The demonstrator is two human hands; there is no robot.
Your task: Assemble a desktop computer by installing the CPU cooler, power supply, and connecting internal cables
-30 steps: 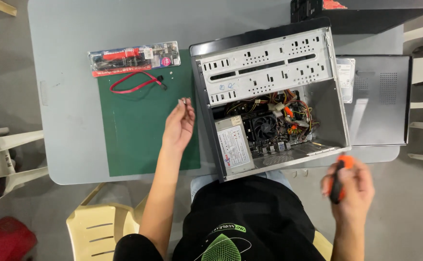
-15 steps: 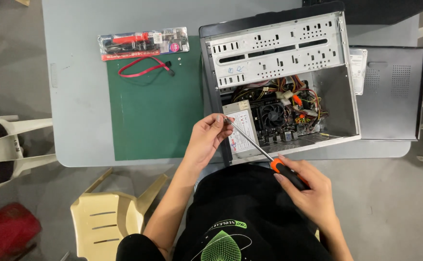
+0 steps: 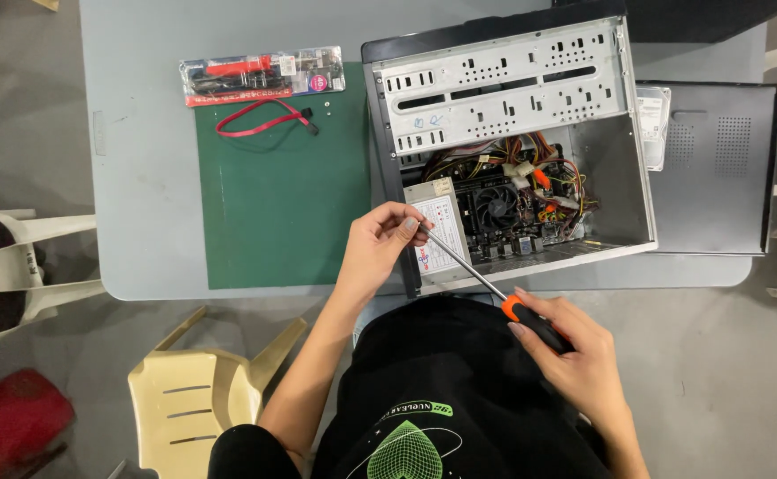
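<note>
At the far left a white plastic chair stands beside the grey table, and a cream chair sits below the table's near edge. A green mat lies on the table, with a red cable coiled at its top and a clear pack of tools just above that. The left hand hovers at the mat's right edge, its grip pinched together on the tip of the screwdriver, right in front of the power supply of the open computer case. The screwdriver's metal shaft slants down to the right, to an orange and black handle that the right hand holds, grip clamped around it, over the person's lap. Wires and a fan show inside the case. A dark side panel lies on the table just right of the case.
</note>
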